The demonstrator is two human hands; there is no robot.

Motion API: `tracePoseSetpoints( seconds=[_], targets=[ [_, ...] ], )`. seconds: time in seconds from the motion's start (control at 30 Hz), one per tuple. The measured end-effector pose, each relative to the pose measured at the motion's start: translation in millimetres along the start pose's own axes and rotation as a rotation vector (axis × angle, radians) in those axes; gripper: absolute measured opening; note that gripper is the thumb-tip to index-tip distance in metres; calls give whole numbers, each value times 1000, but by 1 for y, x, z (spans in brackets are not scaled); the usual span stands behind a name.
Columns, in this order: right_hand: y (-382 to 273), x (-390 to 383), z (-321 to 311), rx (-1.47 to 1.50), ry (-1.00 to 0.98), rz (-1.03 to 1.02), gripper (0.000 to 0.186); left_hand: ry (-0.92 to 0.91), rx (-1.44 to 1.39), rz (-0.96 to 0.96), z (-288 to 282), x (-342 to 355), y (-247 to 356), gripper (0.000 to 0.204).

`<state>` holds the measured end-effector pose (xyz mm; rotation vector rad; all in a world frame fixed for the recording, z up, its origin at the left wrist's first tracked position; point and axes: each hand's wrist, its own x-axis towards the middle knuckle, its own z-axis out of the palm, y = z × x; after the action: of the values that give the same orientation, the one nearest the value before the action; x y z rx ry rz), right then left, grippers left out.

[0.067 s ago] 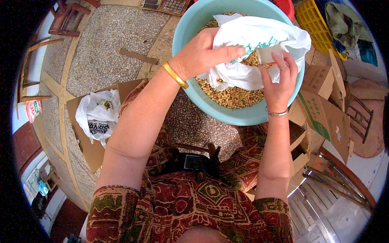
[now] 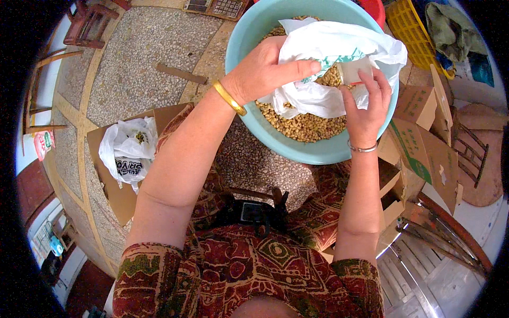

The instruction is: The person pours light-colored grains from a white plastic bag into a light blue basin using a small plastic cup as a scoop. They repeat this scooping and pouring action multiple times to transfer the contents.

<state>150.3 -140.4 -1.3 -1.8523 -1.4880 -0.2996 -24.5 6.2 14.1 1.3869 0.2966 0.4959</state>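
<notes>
My left hand (image 2: 265,71) grips the left side of a white plastic bag (image 2: 321,37) with green print, its thumb lying over the print. The bag's open mouth shows pale tan beans or kernels (image 2: 297,127), which also fill the turquoise basin (image 2: 313,153) underneath. My right hand (image 2: 366,106) is at the bag's right part, thumb and bent fingers apart, fingertips touching the plastic. A small red strip (image 2: 356,82) shows by those fingers; what it belongs to is unclear.
Cardboard boxes (image 2: 424,148) sit at the right and another (image 2: 108,175) at the left, holding crumpled plastic bags (image 2: 127,148). Behind are a yellow crate (image 2: 408,32), a red basin (image 2: 374,10) and a calculator (image 2: 225,8). Wooden stools (image 2: 87,29) stand at upper left on speckled flooring.
</notes>
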Motion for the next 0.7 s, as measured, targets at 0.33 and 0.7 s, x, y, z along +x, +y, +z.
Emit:
tracePoseSetpoints(
  seconds=[0.33, 0.7],
  targets=[
    [14, -25, -20, 969, -369, 550, 43, 287, -63, 81, 5, 12, -10, 26],
    [9, -37, -1, 182, -596, 194, 37, 402, -75, 114, 11, 22, -23, 24]
  ],
)
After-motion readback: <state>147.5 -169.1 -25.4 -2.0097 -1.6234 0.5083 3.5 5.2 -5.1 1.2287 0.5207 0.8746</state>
